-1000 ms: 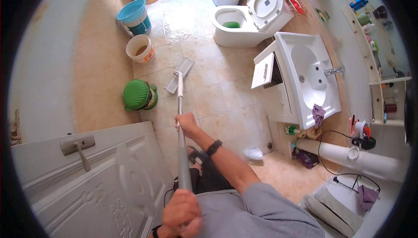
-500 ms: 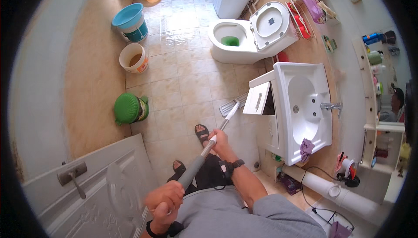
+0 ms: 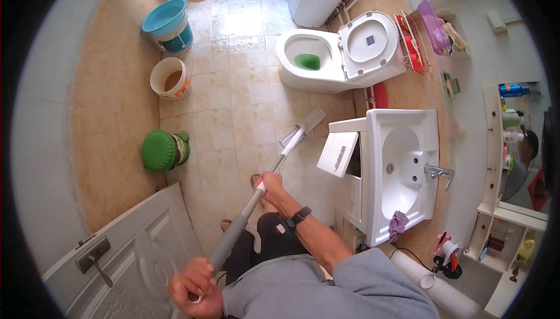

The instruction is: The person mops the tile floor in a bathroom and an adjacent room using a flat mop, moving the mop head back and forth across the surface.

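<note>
A flat mop (image 3: 235,225) with a grey and white pole runs slantwise across in front of me. My left hand (image 3: 198,287) is closed round the top end of the pole, low in the picture by my shirt. Farther down the pole, my right hand (image 3: 270,185) grips it at a white collar; a dark watch is on that wrist. The rectangular mop head (image 3: 312,119) lies on the tiled floor between the toilet (image 3: 312,65) and the washbasin cabinet. One white cabinet door (image 3: 338,154) hangs open just to its right. My sandalled feet are partly hidden below the pole.
Along the left wall stand a blue bucket (image 3: 165,18), a white bucket (image 3: 175,79) with brownish liquid and a green-lidded bin (image 3: 158,150). A white door (image 3: 157,249) is at lower left. The washbasin (image 3: 402,173) has a purple cloth (image 3: 398,225) on its rim.
The mop head has slid out from beside the open cabinet door, forward toward the toilet. Both hands have moved with the pole, keeping hold of it. My view has shifted slightly.
</note>
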`<state>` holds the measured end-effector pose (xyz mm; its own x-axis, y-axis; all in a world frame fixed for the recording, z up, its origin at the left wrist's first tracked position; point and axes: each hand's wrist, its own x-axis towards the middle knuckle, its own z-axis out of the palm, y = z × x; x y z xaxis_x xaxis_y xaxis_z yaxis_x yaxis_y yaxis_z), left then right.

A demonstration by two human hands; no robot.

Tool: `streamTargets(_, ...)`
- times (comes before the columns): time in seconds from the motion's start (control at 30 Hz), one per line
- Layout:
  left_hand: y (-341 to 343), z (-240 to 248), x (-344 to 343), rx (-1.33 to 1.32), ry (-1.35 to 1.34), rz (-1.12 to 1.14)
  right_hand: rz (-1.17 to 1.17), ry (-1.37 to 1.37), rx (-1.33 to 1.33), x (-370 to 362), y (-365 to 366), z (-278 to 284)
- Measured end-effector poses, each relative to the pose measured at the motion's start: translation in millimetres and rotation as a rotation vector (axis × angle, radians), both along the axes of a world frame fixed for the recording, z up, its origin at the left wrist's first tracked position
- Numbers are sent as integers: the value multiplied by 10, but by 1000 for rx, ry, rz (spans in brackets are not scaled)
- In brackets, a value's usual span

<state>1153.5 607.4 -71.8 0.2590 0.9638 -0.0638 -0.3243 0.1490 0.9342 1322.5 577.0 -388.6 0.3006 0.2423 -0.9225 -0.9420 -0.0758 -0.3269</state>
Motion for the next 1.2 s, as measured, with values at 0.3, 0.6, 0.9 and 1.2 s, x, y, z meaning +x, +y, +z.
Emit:
streamTargets(0.3,-79,127,-156,32,161,293,367,-25,-102,-178,603,86)
streamTargets(0.6,-125,-288,-574,402,322,-147,484,-70,172,-200,1016,-73)
streamTargets(0.9,-697,115,-2131,180,353,376,371,90,283,-1839,558,433)
streamTargets(1.2,-1069,861,-3604,175,60,913,443,655,158,-4158,-79,1027)
